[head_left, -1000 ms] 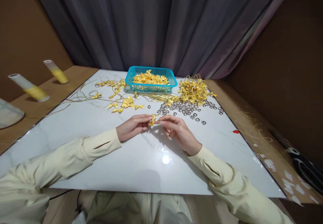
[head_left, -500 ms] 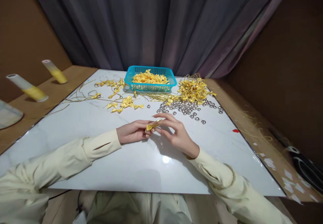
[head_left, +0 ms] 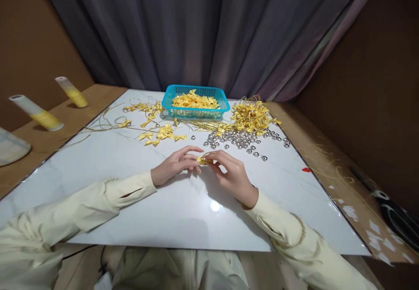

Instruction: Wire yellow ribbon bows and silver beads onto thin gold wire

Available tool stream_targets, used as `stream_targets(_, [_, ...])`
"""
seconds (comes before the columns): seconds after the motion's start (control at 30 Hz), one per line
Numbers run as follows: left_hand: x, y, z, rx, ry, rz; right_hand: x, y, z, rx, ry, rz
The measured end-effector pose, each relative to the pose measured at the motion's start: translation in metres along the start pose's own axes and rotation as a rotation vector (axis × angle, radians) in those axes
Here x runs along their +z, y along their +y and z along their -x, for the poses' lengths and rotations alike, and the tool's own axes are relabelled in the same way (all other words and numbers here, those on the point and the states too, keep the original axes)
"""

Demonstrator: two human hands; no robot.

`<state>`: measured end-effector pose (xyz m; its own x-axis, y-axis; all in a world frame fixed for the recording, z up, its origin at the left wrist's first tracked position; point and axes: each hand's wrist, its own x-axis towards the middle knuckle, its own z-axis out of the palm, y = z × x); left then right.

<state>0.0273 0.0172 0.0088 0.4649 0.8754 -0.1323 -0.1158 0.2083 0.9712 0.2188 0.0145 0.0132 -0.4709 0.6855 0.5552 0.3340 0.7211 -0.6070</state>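
Note:
A small yellow ribbon bow (head_left: 200, 160) with a looped gold cord is between my hands, above the front middle of the white table. My right hand (head_left: 233, 174) pinches the bow's cord side between thumb and fingertips. At the bow's left end is my left hand (head_left: 175, 165), its fingers stretched out and apart, the index raised and the thumb tip against or very near the ribbon. Whether the left thumb presses on it, I cannot tell. Beyond the hands lie loose yellow bows (head_left: 165, 131) and scattered silver heart-shaped pieces (head_left: 240, 138).
A blue basket (head_left: 196, 114) full of yellow bows stands at the back. Right of it is a heap of bows with cords (head_left: 251, 114), beside straight gold cords (head_left: 204, 125). Yellow-wound tubes (head_left: 46, 117) stand on the left; scissors (head_left: 393, 211) and paper scraps lie at the right.
The bow has shifted slightly right and up, and turned into my right hand's pinch. My left hand has loosened from around it, its fingers now spread.

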Motion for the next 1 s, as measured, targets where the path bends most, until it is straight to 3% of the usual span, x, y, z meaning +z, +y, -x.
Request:
stream_targets(0.2, [0.006, -0.008, 0.003, 0.138, 0.08, -0.193, 0.002, 0.0, 0.001, -0.044, 0.002, 0.02])
stream_targets(0.53, [0.004, -0.013, 0.003, 0.208, 0.101, -0.264, 0.003, -0.001, 0.001, -0.007, 0.007, -0.008])
stream_targets(1.0, [0.007, -0.013, 0.006, 0.303, 0.131, -0.43, 0.004, -0.002, -0.001, 0.159, 0.007, -0.124])
